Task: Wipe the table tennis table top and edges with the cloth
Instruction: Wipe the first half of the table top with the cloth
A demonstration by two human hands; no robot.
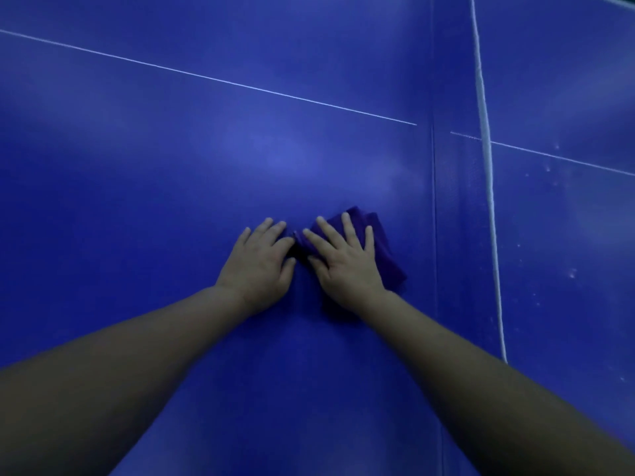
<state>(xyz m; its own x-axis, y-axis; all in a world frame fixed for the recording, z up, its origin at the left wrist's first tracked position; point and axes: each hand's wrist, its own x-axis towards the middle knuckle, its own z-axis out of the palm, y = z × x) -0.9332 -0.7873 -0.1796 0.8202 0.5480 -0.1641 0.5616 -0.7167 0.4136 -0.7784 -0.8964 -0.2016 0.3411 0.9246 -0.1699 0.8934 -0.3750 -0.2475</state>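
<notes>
The blue table tennis table top (171,201) fills the view. A folded purple cloth (381,245) lies on it right of centre. My right hand (347,266) presses flat on the cloth with its fingers spread and straight. My left hand (261,262) rests palm down on the table just left of the cloth, its fingertips touching the cloth's left edge. Much of the cloth is hidden under my right hand.
A thin white centre line (223,80) crosses the table diagonally. The net's white top band (488,166) runs from top to bottom at the right, with the other table half (567,235) beyond it. A seam (433,201) in the table runs just left of the net.
</notes>
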